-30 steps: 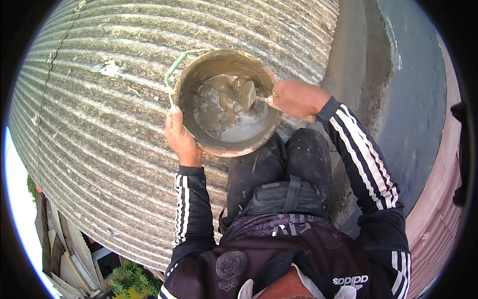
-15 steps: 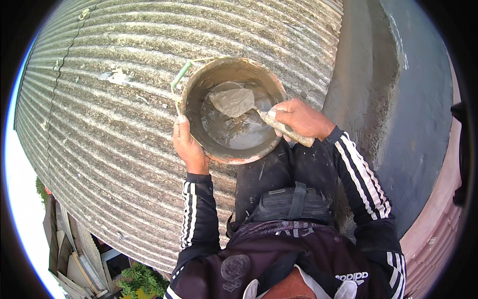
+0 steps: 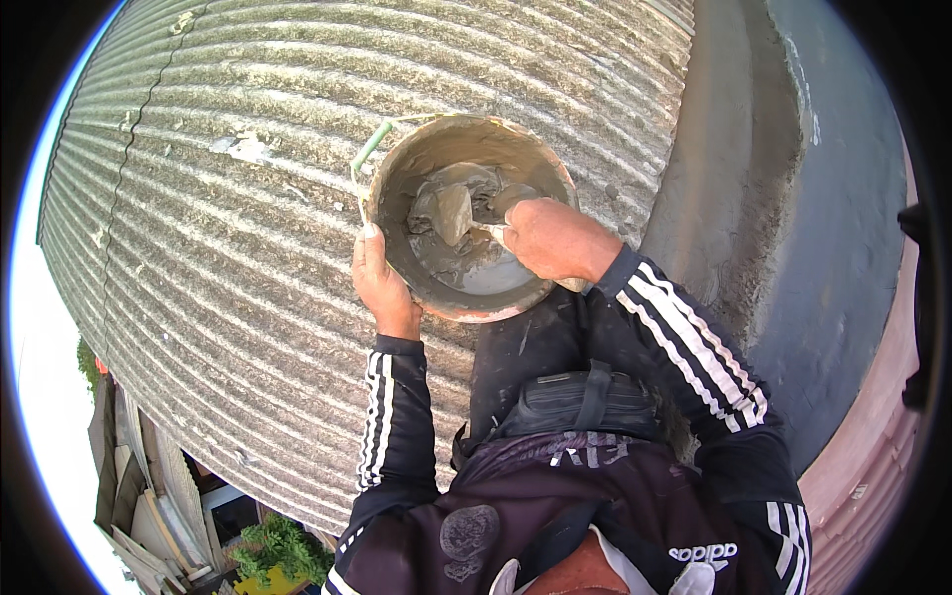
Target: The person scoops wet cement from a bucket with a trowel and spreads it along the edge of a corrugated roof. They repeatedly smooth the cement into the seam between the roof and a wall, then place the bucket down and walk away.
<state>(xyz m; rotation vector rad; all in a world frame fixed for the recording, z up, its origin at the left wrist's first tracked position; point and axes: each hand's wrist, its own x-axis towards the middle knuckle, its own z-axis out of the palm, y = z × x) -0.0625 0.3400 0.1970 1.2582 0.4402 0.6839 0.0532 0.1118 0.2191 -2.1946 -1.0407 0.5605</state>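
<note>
A round bucket with mortar-smeared walls stands in front of my knees. Wet grey mortar lies in its bottom. My left hand grips the bucket's near left side, thumb up at the rim. My right hand reaches over the right rim, its fingers wrapped round the handle of a trowel. The trowel's blade is down in the mortar, tilted, with mortar heaped beside it. Most of the handle is hidden by my right hand. A bucket handle with a green grip rests against the far left rim.
Corrugated roofing sheets spread out to the left and beyond the bucket. On the right runs a strip of grey mortar beside a smooth dark grey surface. Pinkish roof tiles lie at the lower right. A black waist bag sits at my lap.
My right hand has moved left and over the bucket, turning the trowel. The blade has gone from flat above the mortar to tilted down in it. My left hand keeps its hold.
</note>
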